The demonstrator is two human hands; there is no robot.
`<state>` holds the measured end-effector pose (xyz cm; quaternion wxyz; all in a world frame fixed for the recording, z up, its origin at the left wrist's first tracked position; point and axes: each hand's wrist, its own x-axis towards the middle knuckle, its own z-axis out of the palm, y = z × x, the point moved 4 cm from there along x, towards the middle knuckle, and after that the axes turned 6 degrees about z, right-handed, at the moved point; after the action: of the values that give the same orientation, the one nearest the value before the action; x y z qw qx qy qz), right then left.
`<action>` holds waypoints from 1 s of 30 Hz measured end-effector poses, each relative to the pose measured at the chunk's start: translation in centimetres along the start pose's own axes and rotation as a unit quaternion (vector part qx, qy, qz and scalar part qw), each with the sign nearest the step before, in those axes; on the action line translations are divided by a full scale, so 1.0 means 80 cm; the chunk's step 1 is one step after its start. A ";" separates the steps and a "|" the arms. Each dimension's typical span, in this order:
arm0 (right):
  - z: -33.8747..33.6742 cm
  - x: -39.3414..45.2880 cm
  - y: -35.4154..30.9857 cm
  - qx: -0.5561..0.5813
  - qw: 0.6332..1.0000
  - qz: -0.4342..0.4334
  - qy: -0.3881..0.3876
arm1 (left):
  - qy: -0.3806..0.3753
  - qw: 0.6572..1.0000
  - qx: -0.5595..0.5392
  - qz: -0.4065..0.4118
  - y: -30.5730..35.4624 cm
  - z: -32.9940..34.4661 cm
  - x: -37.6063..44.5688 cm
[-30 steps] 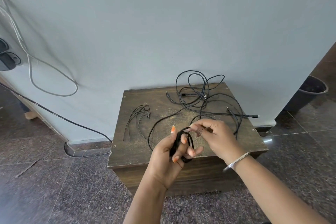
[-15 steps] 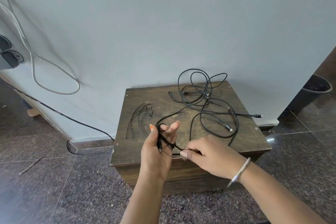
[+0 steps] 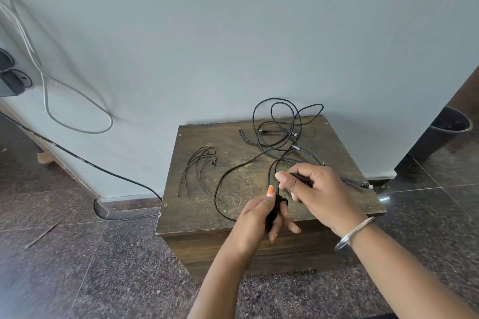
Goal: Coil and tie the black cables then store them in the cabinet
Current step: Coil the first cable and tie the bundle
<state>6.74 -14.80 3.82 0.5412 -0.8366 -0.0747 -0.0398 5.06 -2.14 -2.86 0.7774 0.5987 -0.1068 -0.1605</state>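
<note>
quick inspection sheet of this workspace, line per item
surface: wooden cabinet top, scuffed, against the wall.
job's things: black cable half coiled, its slack looping over the top; tangled cables at the rear; thin ties on the top's left part.
clutter: nothing seen on the top beyond these.
hands: left hand grips the wound coil; right hand pinches the cable's free run just above it.
cables: grey cable hangs on the wall; another black cord runs down to the floor.
surroundings: dark bin at right; wall socket at left.
</note>
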 end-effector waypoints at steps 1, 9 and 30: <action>-0.002 0.003 0.004 0.005 1.000 0.001 0.018 | -0.003 0.999 -0.046 -0.015 -0.002 0.002 0.000; 0.013 0.014 0.031 0.013 0.998 0.048 -0.045 | 0.009 0.941 -0.337 -0.033 0.013 0.005 -0.008; 0.037 -0.007 0.020 -0.328 0.936 -0.029 -0.123 | 0.215 0.860 -0.455 0.089 0.016 -0.043 0.001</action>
<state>6.42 -12.79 1.07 0.2218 -0.9634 -0.1482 0.0254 6.54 1.18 -2.50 0.9779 0.1862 0.0947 0.0114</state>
